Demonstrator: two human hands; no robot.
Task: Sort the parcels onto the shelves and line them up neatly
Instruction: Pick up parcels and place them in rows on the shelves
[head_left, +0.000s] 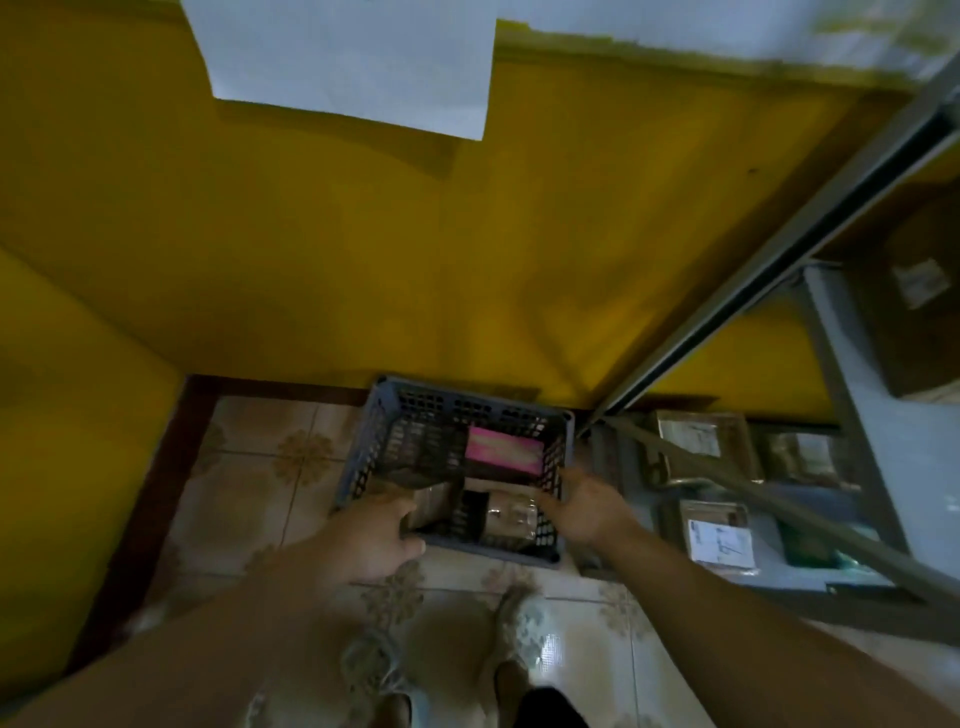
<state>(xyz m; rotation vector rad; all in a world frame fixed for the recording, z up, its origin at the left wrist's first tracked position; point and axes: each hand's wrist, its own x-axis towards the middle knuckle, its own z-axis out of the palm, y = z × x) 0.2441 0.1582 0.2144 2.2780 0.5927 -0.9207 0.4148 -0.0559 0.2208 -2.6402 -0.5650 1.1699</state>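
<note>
Parcels wait in a grey slatted crate (457, 415) on the tiled floor (249, 493), low in the middle of the frame against the yellow wall (363, 260). Inside it, a pink parcel (504, 452) lies toward the crate's far right corner, and a brown wrapped parcel (511, 517) lies nearer the person, with another dim brownish package (434, 501) to its left.

The left hand (374, 535) sits at the crate's near left rim, fingers curled over the edge; whether it grips the rim or the package just inside is too dim to tell. The right hand (587, 506) hovers at the crate's right wall, fingers spread and pointing in toward the brown wrapped parcel, holding nothing.

At the right of the frame stands a metal shelf rack (779, 249). On its lowest level lie several shelved packets (717, 535), some with white labels, and a brown box (919, 306) rests on a higher level at the upper right.

The step in hand looks like picking: reaching into the crate for the next parcel. The next move probably calls for the right hand to drop inside the wall and close around the brown wrapped parcel, lift it clear of the rim, then carry it right to the rack and set it square beside the packets there.
</note>
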